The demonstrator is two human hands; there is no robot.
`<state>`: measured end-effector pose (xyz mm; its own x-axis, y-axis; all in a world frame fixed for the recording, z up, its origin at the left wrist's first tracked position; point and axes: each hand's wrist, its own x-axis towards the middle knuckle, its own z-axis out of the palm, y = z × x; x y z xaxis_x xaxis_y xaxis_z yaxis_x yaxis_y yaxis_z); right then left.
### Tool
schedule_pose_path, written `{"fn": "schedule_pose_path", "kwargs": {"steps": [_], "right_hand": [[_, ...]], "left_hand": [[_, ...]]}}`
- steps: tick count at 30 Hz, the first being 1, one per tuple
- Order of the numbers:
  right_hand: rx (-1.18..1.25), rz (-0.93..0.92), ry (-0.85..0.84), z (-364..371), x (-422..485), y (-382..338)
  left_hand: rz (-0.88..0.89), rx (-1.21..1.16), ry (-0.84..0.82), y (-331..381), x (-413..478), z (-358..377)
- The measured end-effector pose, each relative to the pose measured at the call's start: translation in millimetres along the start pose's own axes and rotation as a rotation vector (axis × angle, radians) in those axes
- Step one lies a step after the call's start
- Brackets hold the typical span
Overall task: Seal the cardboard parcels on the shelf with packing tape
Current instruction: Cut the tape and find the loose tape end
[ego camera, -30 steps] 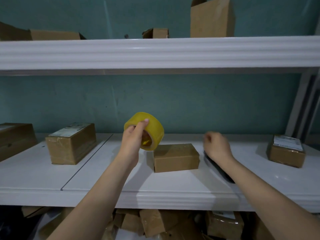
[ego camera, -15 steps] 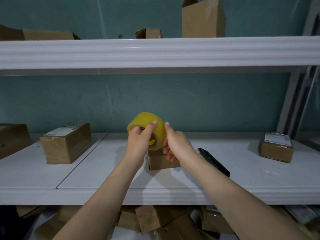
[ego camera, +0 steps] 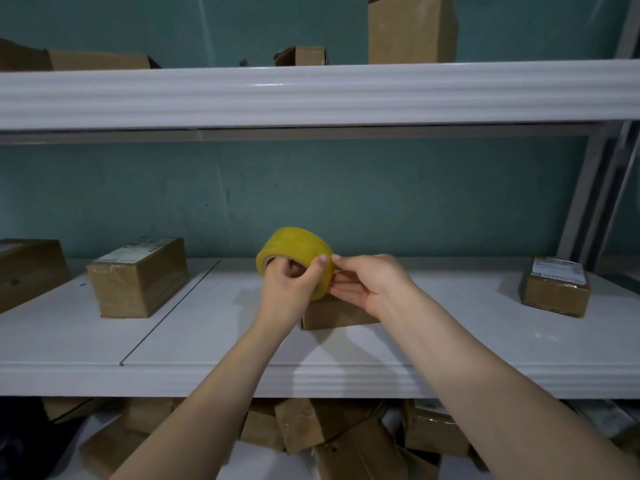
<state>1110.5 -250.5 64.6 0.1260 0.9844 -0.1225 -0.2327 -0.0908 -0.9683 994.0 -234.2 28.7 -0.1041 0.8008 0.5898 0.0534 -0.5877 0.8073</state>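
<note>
Head view, read left to right along the middle shelf (ego camera: 207,379).

1. A plain carton (ego camera: 27,268) sits at the far left edge of the frame, partly cut off.
2. A long labelled parcel (ego camera: 138,277) stands beside it, with its label on the top face.
3. At frame centre the left hand (ego camera: 287,292) grips the yellow tape roll (ego camera: 294,249). Its fingers are curled into the core and one fingertip lies on the outer face. The roll is held off the shelf with the core opening turned toward the lower left.
4. The right hand (ego camera: 367,285) meets the roll from the right, so the hands are together. Its thumb tip and fingertips touch the roll's right rim. Whether they pinch a free tape end cannot be determined.
5. The small parcel (ego camera: 337,315) lies directly below the hands, largely covered by them. Its long axis runs left to right across the frame. Both hands are about equally near, and the right hand overlaps more of its top.
6. A flat labelled parcel (ego camera: 556,289) rests well apart at the right.

Judgement: the current step is locating the tape end. The pull should run rightward along the small parcel's long axis.
</note>
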Motion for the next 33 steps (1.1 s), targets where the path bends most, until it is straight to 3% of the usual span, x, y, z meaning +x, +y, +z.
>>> {"fn": "schedule_pose_path", "kwargs": {"steps": [10,18,33], "right_hand": [[0.062,0.09,0.002,-10.7,9.9,0.1],[0.223,0.194,-0.13,-16.0,5.5,5.6],[0.233,0.154,-0.073,-25.3,15.7,16.2]], "left_hand": [[0.033,0.221,-0.007,-19.1,-4.8,-1.6],[-0.043,0.066,0.003,-12.7,-6.7,0.1],[-0.006,0.088,-0.027,-22.2,-17.7,10.6]]}}
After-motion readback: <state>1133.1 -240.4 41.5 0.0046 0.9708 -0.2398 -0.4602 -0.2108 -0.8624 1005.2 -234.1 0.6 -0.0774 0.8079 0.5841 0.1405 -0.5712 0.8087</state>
